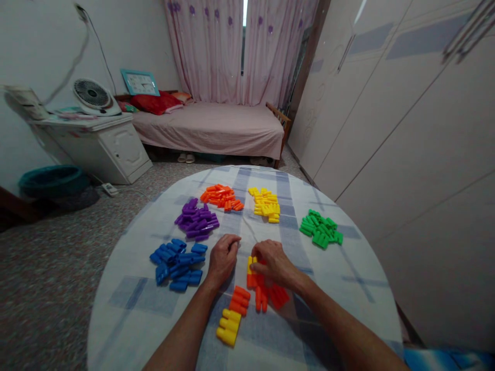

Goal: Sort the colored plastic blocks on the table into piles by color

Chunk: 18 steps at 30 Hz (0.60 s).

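My right hand [274, 262] pinches a yellow building block [249, 265] between thumb and fingers. The block meets an orange building block [251, 281] at its lower end. More orange blocks [261, 299] lie under and in front of that hand, partly hidden by it. My left hand [224, 257] rests on the cloth with its fingers curled in, and nothing shows in it. Near my left forearm, an orange block [240, 300] touches a yellow block [229, 327], end to end.
Loose blocks lie in piles on the round table [135, 330]: blue [180, 265], purple [197, 220], orange [221, 197], yellow [266, 204] and green [320, 228]. Beyond stand a bed [216, 126], a cabinet with a fan [95, 95], and a wardrobe [406, 129] on the right.
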{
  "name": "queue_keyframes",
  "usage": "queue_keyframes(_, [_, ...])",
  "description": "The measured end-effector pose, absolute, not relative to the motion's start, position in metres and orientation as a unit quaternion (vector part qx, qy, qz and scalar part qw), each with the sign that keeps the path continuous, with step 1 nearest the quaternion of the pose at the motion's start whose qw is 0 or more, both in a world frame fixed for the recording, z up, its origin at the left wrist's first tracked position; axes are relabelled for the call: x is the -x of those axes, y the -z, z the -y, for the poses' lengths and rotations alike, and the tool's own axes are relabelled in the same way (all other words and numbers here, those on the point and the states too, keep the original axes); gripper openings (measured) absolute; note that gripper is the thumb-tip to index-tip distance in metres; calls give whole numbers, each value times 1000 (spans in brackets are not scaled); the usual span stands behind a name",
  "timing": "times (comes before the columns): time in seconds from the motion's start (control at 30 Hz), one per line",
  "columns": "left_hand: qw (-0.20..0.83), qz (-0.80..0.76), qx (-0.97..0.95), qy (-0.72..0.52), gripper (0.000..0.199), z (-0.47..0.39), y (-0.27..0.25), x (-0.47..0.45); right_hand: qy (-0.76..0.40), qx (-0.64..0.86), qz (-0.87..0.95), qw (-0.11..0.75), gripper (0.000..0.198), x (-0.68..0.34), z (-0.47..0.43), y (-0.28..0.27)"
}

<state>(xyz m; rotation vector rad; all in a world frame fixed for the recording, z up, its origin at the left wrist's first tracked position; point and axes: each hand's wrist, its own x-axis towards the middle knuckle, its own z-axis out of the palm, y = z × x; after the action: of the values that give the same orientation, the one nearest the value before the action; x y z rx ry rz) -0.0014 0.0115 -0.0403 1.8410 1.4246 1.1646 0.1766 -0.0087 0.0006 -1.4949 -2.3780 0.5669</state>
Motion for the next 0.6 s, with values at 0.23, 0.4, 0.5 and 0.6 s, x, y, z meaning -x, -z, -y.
queue_keyframes(0.23, [307, -507, -685, -423, 24, -10, 36, 1, -303, 548, 703, 337, 13, -178, -9, -4])
queue_keyframes(0.4, [316, -491, -713, -389, 25, -9, 35, 1, -377, 541, 635, 402, 21, -169, -20, 4])
queue_keyframes(0.5, [296, -501, -724, -370, 20, -8, 34, 1, -408, 523, 609, 435, 22, -165, -23, 7])
queue_keyframes(0.6, [295, -502, -725, -368, 17, -7, 32, 0, -392, 530, 581, 478, 24, -170, -30, 7])
